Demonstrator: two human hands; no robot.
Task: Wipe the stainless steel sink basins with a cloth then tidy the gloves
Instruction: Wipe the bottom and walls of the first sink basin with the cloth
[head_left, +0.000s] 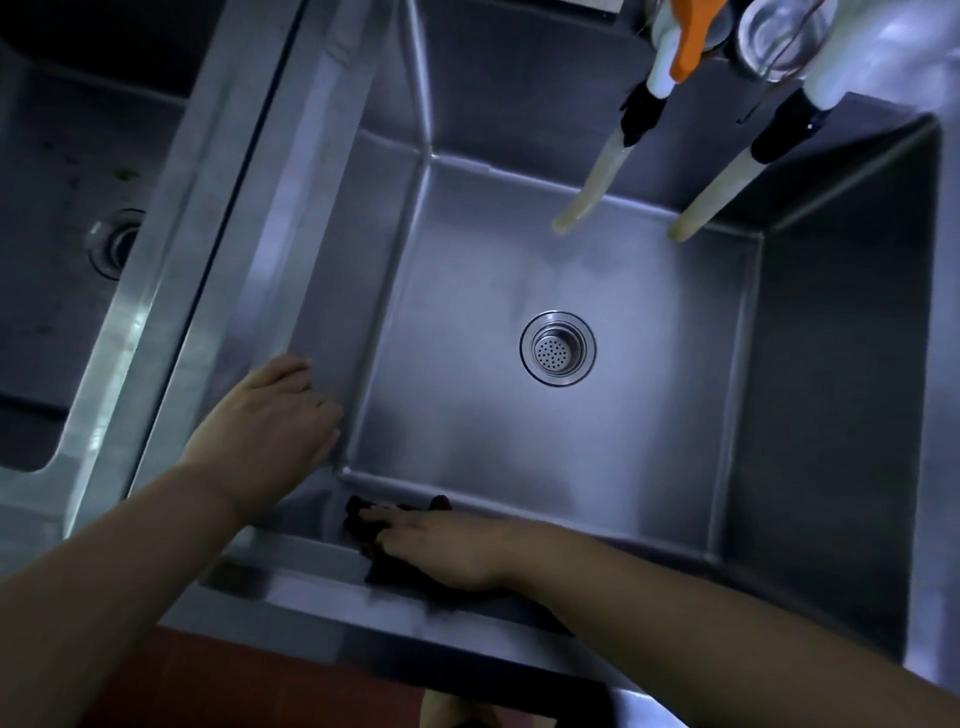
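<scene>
Right hand presses a dark cloth against the near wall of the right sink basin; left hand rests on the basin's left edge.

The right hand lies flat with fingers straight on the dark cloth, pushing it onto the near inner wall of the stainless steel basin, close to the near-left corner. The left hand is released, fingers relaxed and extended, touching the top of the left wall beside the divider between the 2 basins and gripping nothing. A round strainer drain sits in the floor of this basin, well apart from both hands. 2 pale hoses hang from taps at the far wall. The left basin is dim, with its own drain.
</scene>
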